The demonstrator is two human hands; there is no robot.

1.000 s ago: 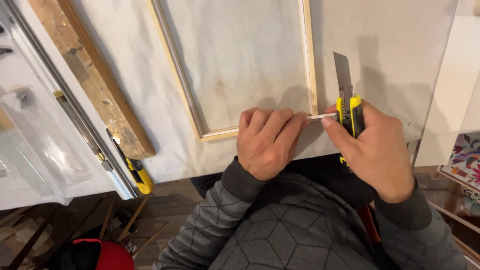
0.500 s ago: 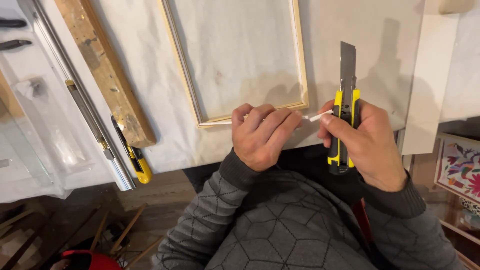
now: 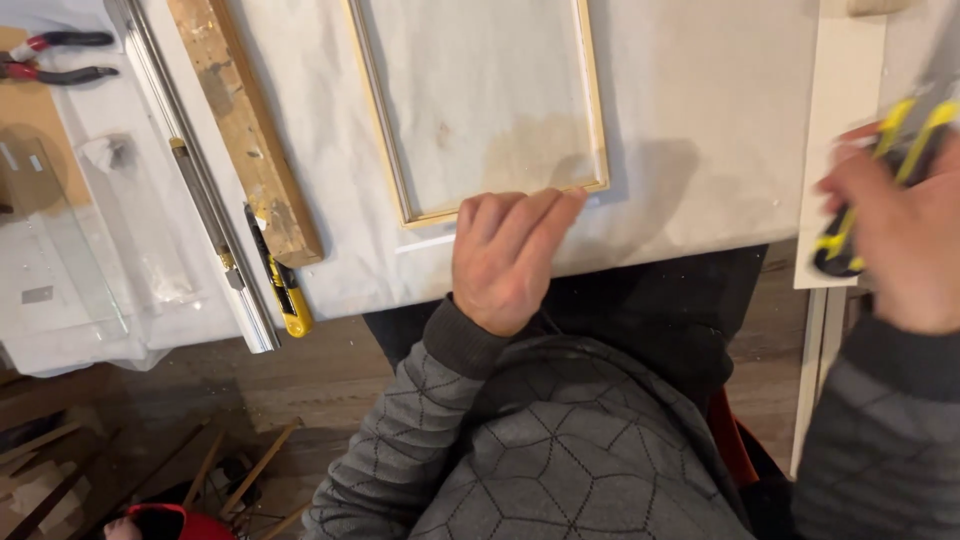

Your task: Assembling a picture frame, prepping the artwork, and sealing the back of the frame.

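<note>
Yellow utility knife (image 3: 868, 190) in right hand (image 3: 905, 235), left hand (image 3: 510, 255) on frame (image 3: 590, 120) corner – blurred

Left hand (image 3: 508, 258) flat (fingers together); right hand (image 3: 900, 230) clenched.

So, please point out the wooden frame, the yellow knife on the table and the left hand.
wooden frame (image 3: 592, 110), head view, right rail.
yellow knife (image 3: 290, 305), head view, handle.
left hand (image 3: 505, 255), head view, back.

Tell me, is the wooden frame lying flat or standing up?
Flat. The wooden frame lies face-down on the white table, with the left hand at its lower edge.
</note>
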